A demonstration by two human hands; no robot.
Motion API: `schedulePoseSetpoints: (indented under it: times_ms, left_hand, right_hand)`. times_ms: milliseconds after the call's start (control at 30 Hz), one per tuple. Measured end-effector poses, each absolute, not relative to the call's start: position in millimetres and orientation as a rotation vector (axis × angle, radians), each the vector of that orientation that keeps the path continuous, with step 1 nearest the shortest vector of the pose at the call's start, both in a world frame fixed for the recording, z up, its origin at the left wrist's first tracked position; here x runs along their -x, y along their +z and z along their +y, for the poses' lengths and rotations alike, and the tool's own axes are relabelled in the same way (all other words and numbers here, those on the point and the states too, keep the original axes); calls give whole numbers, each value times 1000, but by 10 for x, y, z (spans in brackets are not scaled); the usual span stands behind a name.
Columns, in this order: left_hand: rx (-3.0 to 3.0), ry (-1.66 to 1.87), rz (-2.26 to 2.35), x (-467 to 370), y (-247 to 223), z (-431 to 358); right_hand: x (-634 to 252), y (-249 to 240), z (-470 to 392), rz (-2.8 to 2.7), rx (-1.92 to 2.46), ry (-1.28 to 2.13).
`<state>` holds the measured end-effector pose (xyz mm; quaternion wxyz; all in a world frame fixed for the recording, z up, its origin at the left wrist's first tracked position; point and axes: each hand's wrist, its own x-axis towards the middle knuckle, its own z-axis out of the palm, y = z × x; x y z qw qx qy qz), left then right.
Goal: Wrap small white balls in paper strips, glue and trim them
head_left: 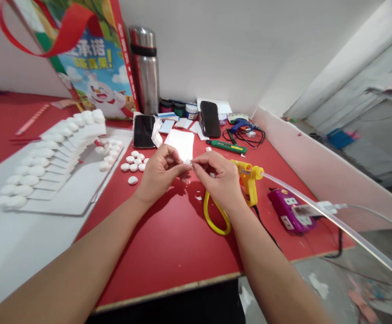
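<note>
Where the left hand (164,173) and the right hand (218,177) met: a small pale piece (187,162) sat between the fingertips, just above the red surface (168,243); its exact shape was too small to make out.
Left grip: thumb and forefinger pinched the piece from one side, the other fingers curled loosely.
Right grip: thumb and fingertips closed on it from the opposite side, the wrist passing near a yellow glue gun (250,180).
Step in hand: fine two-handed work on that one piece, by the look of it, perhaps fitting or shaping; which of these could not be told.
Next move's demand: a light, steady pinch, it seemed, with both fingertips lined up and the right forearm kept clear of the glue gun and the yellow loop (218,231) beneath it.
White ovals (133,167): a loose cluster lay just beside the left hand, one oval (132,180) a little apart.
Fanned row (44,152): more ovals lined a curved arrangement of strips on a pale sheet (76,198), at the left.
Behind the hands: white paper (181,140) and a green tool (226,146) lay flat on the surface.
</note>
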<state>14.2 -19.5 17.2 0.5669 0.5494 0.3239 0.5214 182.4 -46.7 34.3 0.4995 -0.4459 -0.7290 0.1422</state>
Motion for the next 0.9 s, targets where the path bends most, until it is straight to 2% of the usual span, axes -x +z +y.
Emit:
schedulePoseSetpoints:
  times_ms: [133,500,900]
  left_hand:
    - [-1345,1230,781,-144,162,-206]
    - [-1253,1165,753,-153,160,-171]
    - [-1169,1115,745,-172,130,-168]
  right_hand:
    - [-1832,339,-446,-1716,1116,430]
    - [-1880,331,-473,-1977,1006,131]
    - [-1878,298,-462,-2019,1029,86]
